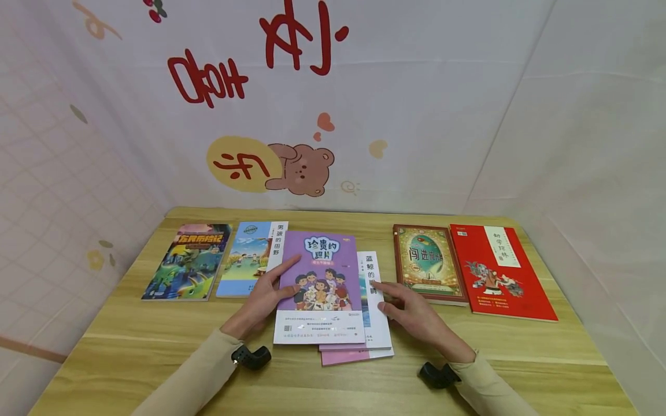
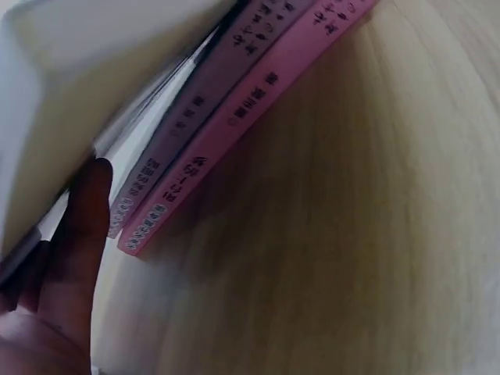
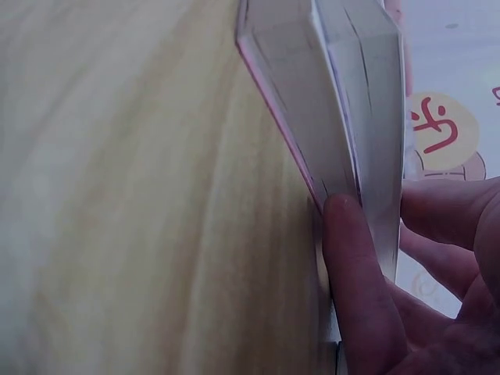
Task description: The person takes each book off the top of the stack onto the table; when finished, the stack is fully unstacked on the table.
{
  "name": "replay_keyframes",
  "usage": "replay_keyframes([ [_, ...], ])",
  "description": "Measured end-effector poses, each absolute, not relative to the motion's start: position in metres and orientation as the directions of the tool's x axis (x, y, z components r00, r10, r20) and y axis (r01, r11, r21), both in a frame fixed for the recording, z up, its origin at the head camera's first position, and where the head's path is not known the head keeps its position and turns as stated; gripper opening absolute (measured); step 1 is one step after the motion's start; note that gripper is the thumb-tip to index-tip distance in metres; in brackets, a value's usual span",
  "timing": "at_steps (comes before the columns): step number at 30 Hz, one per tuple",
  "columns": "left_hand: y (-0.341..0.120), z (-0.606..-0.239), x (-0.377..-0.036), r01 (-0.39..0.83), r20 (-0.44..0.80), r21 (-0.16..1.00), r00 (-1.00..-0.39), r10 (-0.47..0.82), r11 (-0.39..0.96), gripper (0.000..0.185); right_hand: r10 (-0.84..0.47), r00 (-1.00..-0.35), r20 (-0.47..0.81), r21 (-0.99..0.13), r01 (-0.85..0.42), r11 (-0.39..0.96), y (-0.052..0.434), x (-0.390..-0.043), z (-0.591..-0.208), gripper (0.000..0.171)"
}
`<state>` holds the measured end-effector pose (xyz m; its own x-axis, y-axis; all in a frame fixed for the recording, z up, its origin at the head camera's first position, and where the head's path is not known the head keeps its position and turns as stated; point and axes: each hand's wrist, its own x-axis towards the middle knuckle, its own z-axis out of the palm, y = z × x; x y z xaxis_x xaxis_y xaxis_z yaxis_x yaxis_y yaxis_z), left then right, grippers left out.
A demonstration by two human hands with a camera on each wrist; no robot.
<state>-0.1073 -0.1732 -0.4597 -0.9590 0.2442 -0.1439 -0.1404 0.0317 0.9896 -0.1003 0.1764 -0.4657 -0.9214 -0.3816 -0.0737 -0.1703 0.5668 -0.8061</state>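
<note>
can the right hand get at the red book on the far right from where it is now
Probably yes: the right hand rests on the stack's white book, and the red book lies uncovered on the table, with only the green-covered book between.

On the wooden worktop [image 1: 130, 352], the left hand [image 1: 262, 297] rests on the left edge of a purple book [image 1: 319, 286] topping a small stack, while the right hand [image 1: 416, 315] touches the white book [image 1: 376, 300] beneath it.
</note>
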Motion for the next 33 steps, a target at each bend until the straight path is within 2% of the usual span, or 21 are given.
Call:
replay_keyframes([
  [5, -0.182, -0.452, -0.102, -0.145, -0.121, 0.987, -0.958, 0.261, -0.075, 0.07, -0.381, -0.921, -0.081, -0.804, -0.165, 0.571, 0.175, -0.1, -0.465, 0.048],
  [10, -0.196, -0.445, -0.096, -0.168, -0.124, 0.978, -0.945, 0.303, -0.124, 0.071, -0.385, -0.92, -0.075, -0.796, -0.178, 0.579, 0.174, -0.101, -0.465, 0.048],
  [33, -0.281, -0.428, -0.041, -0.21, -0.178, 0.976, -0.925, 0.337, -0.061, 0.071, -0.397, -0.916, -0.058, -0.784, -0.205, 0.586, 0.175, -0.101, -0.462, 0.049],
])
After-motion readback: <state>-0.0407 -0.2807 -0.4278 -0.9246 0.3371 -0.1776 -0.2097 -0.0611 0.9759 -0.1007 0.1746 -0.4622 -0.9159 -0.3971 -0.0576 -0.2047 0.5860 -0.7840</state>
